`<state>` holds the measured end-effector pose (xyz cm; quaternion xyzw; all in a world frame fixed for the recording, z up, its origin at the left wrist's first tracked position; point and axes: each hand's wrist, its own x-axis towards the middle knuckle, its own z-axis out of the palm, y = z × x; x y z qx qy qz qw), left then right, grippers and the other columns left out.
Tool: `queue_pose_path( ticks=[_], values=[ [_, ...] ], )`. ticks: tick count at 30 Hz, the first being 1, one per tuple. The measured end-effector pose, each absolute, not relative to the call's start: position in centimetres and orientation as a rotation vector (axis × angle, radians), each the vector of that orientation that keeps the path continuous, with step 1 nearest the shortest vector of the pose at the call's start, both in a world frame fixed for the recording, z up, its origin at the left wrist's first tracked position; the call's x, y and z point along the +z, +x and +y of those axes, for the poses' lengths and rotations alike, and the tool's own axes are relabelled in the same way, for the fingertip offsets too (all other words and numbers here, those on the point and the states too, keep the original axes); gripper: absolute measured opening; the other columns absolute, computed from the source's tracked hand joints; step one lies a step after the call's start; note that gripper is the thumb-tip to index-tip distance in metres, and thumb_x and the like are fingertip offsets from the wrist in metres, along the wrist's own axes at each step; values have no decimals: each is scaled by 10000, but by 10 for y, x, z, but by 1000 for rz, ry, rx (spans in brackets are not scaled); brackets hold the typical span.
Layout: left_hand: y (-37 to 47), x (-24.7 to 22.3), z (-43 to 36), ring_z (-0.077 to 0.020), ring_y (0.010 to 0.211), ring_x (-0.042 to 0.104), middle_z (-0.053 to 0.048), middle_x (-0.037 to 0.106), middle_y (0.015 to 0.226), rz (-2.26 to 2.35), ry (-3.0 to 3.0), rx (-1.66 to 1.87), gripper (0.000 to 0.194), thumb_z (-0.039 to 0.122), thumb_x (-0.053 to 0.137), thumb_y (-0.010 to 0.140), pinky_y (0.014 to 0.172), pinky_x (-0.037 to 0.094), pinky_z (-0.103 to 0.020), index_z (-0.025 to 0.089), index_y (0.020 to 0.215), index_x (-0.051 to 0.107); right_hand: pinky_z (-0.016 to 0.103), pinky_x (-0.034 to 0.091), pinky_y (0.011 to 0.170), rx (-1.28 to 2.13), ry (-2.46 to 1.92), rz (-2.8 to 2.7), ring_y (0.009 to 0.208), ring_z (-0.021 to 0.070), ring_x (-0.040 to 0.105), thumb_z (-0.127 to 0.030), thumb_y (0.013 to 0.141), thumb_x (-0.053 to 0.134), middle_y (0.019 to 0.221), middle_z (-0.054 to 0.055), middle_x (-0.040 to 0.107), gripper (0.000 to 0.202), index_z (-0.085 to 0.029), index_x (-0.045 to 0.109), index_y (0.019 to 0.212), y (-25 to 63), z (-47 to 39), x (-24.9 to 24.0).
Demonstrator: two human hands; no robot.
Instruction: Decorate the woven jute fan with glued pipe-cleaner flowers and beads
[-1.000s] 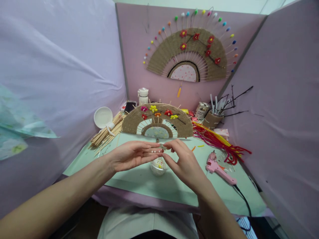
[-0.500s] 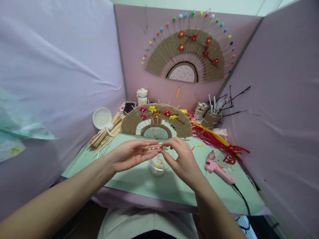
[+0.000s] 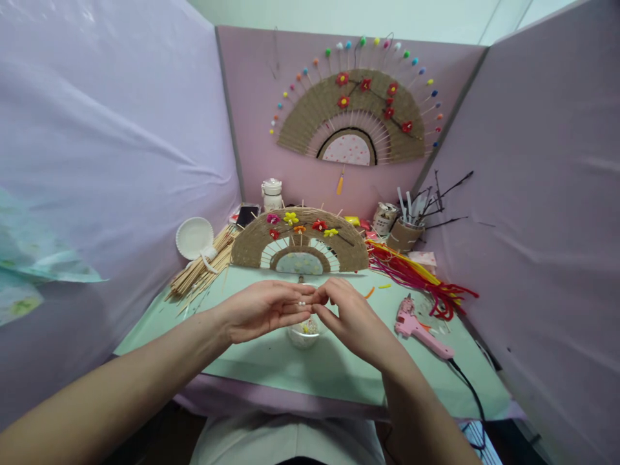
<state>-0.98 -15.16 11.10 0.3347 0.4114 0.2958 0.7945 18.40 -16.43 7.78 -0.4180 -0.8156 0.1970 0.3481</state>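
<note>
My left hand (image 3: 271, 311) is palm up, fingers stretched out flat, over the middle of the table. Small white pearl beads (image 3: 301, 303) lie on its fingers. My right hand (image 3: 346, 316) meets the left fingertips, its thumb and index finger bent together in a pinch. What sits between those fingertips is too small or hidden to make out. Just below both hands stands a clear plastic cup (image 3: 303, 339) holding white beads and a bit of yellow, partly covered by the fingers. Behind them a twine-covered fan (image 3: 349, 248) with colourful flowers stands upright.
To the right lie a pink glue gun (image 3: 421, 332) with a black cord and a bundle of red and yellow pipe cleaners (image 3: 426, 278). Tied wooden sticks (image 3: 201, 268) and a white dish (image 3: 194, 238) sit left. A larger fan (image 3: 310, 116) hangs on the back wall.
The beads on my left hand have shifted closer together near the fingertips, and fewer show. My right fingers have drawn in to the left fingertips. The view has tilted slightly.
</note>
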Motion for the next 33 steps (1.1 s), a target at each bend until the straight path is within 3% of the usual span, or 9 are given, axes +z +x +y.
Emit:
queue_pose_path(
  ticks=[7, 13, 22, 26, 33],
  values=[
    [-2, 113, -146, -195, 983, 708, -176, 729, 1065, 915, 700, 699, 213, 60, 630, 822, 904, 557, -247, 46, 1027, 690, 269, 408, 648, 643, -1083, -1709, 704, 147, 527, -183, 894, 551, 779, -6, 595, 70, -208, 582, 837, 188, -161, 72],
    [2, 113, -145, -85, 689, 681, -86, 730, 807, 944, 746, 661, 227, -8, 649, 786, 690, 548, -146, 59, 994, 708, 265, 423, 641, 723, -1066, -1577, 686, 145, 521, -212, 864, 586, 743, -13, 585, 36, -208, 599, 831, 193, -165, 67],
    [6, 116, -145, -68, 666, 619, -96, 714, 857, 988, 809, 655, 192, 4, 619, 786, 649, 514, -145, 76, 920, 735, 290, 469, 688, 794, -1013, -1507, 731, 169, 599, -256, 870, 634, 811, 26, 691, 83, -208, 701, 875, 194, -172, 57],
    [8, 116, -148, -46, 575, 517, -22, 601, 697, 940, 817, 659, 89, 120, 700, 782, 526, 426, -133, 89, 862, 721, 282, 468, 661, 788, -965, -1431, 711, 162, 591, -236, 860, 646, 778, 14, 660, 48, -213, 679, 834, 189, -176, 57],
    [37, 105, -171, -29, 482, 154, 99, 252, 562, 744, 736, 649, 205, 259, 778, 752, 418, 140, -147, 115, 797, 639, 278, 452, 664, 651, -883, -1374, 739, 160, 574, -196, 871, 655, 781, 2, 622, 75, -235, 675, 810, 198, -188, 59]
  ],
)
